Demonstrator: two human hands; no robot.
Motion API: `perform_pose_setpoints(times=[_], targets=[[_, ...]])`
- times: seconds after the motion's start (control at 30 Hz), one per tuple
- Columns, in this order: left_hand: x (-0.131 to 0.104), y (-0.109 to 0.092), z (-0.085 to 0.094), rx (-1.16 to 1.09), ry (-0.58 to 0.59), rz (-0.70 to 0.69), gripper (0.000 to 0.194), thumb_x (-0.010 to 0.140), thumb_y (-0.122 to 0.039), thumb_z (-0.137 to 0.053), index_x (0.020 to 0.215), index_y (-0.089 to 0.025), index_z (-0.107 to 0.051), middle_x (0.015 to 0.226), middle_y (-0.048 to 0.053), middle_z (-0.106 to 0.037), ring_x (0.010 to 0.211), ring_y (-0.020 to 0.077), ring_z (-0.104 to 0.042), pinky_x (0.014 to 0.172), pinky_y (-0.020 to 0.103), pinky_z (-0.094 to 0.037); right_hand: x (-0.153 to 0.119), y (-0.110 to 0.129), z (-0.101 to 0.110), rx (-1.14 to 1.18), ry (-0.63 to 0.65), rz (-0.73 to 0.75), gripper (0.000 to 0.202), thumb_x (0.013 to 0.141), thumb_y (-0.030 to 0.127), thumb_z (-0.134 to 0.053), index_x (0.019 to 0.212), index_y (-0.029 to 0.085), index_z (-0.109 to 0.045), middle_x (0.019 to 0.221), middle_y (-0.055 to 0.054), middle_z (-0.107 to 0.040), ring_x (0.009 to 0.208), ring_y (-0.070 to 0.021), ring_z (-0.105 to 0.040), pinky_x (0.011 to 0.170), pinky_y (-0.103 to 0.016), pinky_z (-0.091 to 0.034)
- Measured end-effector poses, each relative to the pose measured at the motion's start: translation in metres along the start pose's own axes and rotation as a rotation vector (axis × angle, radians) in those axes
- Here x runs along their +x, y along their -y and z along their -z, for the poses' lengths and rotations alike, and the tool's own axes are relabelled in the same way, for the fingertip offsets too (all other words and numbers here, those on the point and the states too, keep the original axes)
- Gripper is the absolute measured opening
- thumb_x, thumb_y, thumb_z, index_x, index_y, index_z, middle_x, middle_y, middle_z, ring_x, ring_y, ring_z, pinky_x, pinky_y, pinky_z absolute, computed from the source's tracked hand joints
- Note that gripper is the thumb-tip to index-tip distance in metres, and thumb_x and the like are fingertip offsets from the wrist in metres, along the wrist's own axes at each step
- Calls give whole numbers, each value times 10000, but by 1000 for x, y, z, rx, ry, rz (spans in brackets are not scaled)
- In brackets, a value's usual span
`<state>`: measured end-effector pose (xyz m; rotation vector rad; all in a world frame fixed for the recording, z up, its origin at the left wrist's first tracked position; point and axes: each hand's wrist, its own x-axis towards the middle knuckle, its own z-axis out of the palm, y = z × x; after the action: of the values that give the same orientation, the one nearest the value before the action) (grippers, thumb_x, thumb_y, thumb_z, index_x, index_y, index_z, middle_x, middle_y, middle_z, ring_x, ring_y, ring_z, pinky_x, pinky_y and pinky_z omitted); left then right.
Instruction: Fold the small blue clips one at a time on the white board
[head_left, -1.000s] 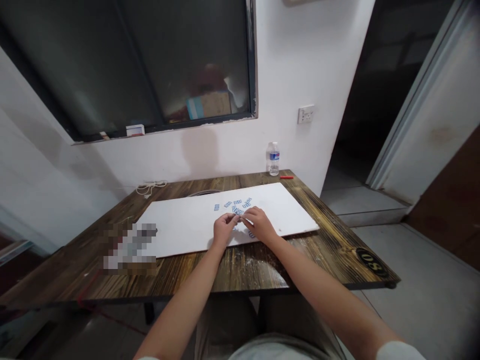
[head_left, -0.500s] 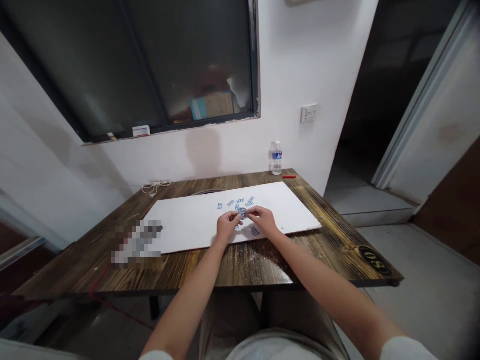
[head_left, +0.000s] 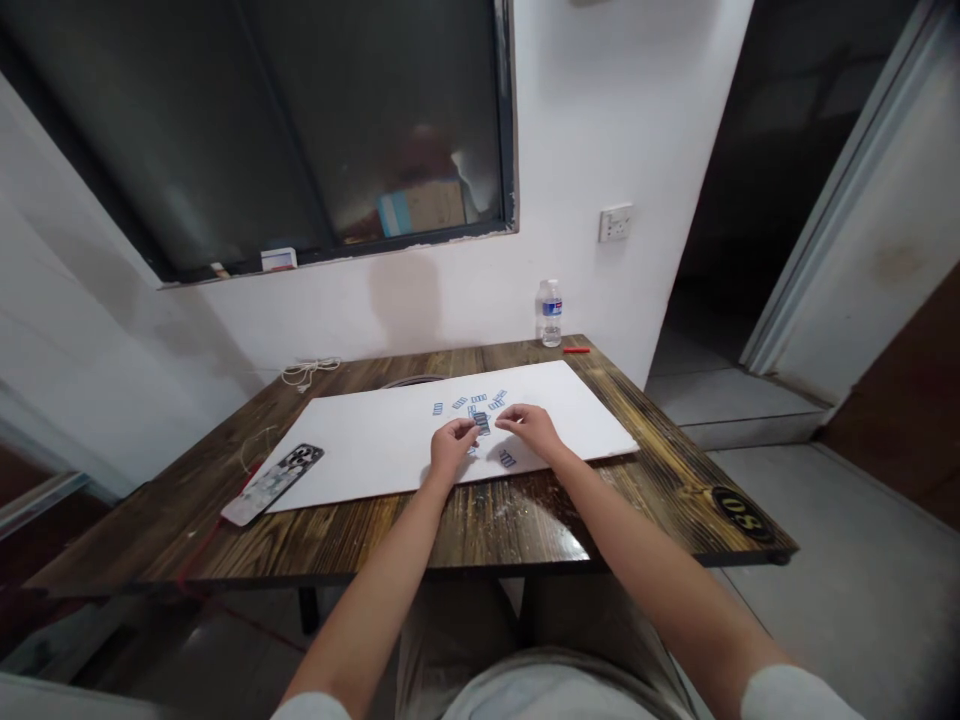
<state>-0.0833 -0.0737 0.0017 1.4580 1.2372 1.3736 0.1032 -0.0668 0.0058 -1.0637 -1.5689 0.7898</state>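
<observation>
A small dark striped piece (head_left: 482, 423) is pinched at its left edge by my left hand (head_left: 451, 446), above the white board (head_left: 360, 440). My right hand (head_left: 531, 428) is just right of that piece, apart from it, with thumb and fingertips drawn together; whether anything tiny is between them cannot be made out. Several small blue-outlined pieces lie on the board beyond my hands, one of them (head_left: 438, 409) at the left. Another dark-striped piece (head_left: 508, 459) lies near the board's front edge, below my right hand.
A phone (head_left: 274, 484) lies across the board's left end. On the wooden table (head_left: 360, 545), a white cable (head_left: 309, 372) sits at the back left, a clear bottle (head_left: 551, 314) and a red pen (head_left: 576, 350) at the back right. A wall with a window stands behind.
My right hand has come away slightly to the right from the dark striped piece, which now shows more fully in my left hand. The view has shifted slightly.
</observation>
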Motion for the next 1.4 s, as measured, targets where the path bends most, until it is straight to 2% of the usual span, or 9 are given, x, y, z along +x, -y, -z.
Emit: perform_pose_setpoints(times=[0.13, 0.27, 0.37, 0.53, 0.77, 0.97, 1.1, 1.2, 1.4], targets=[[1, -1, 1, -10, -42, 6, 291, 607, -358, -752, 803, -149, -696, 644, 12, -678, 494, 129, -599, 521, 239, -478, 5, -2, 33, -253, -76, -73, 120, 711, 302, -721, 777, 206, -751, 804, -34, -732, 733, -176, -631, 714, -282, -465], [2, 0, 2, 4, -48, -12, 295, 613, -360, -740, 818, -152, -694, 651, 10, -675, 509, 129, -599, 531, 238, -481, 4, -13, 57, -440, 111, -157, 216, 622, 268, -815, 827, 214, -771, 885, -56, -722, 774, -189, -639, 707, -276, -454], [3, 2, 3, 10, -47, -14, 308, 616, -368, -737, 831, -151, -695, 663, 16, -682, 513, 131, -600, 543, 244, -487, 2, -18, 64, -566, 236, -196, 335, 528, 300, -879, 844, 247, -782, 889, -71, -712, 774, -208, -624, 676, -287, -447], [5, 3, 5, 35, -60, -13, 287, 624, -369, -733, 817, -158, -701, 669, 19, -689, 523, 137, -608, 556, 249, -487, 3, -21, 63, -705, 217, -138, 298, 444, 297, -906, 706, 256, -771, 810, -71, -695, 810, -242, -597, 643, -291, -421], [1, -1, 3, 47, -47, -17, 277, 622, -356, -739, 811, -154, -716, 697, 34, -706, 524, 137, -606, 534, 245, -479, 5, -21, 58, -371, 209, -188, 90, 615, 237, -774, 650, 191, -705, 669, -18, -686, 593, -148, -577, 557, -248, -390], [-3, -6, 1, 63, 15, 7, 276, 617, -358, -762, 801, -153, -745, 722, 61, -728, 541, 158, -633, 553, 266, -506, 5, 0, 31, -25, 216, -32, 275, 641, 438, -749, 700, 174, -702, 679, -23, -698, 641, -151, -596, 613, -254, -423], [-6, -8, -1, 36, 83, -4, 313, 600, -395, -781, 795, -152, -755, 734, 74, -735, 546, 170, -643, 555, 273, -511, 2, 4, 11, 31, 68, 0, 369, 627, 534, -743, 672, 175, -671, 661, -18, -680, 617, -142, -577, 599, -258, -417], [-8, -11, -2, 17, 121, -11, 334, 589, -428, -786, 778, -155, -755, 726, 73, -734, 545, 172, -639, 560, 276, -508, 1, 3, 4, 89, 5, 0, 394, 599, 546, -761, 680, 176, -654, 664, -14, -676, 621, -145, -583, 609, -267, -431], [-10, -17, -2, 30, 195, -45, 345, 606, -491, -772, 731, -170, -747, 636, 55, -705, 557, 173, -629, 575, 272, -502, 2, -3, -4, 180, 65, 7, 447, 569, 510, -795, 847, 172, -705, 653, 1, -672, 623, -146, -597, 639, -278, -457]])
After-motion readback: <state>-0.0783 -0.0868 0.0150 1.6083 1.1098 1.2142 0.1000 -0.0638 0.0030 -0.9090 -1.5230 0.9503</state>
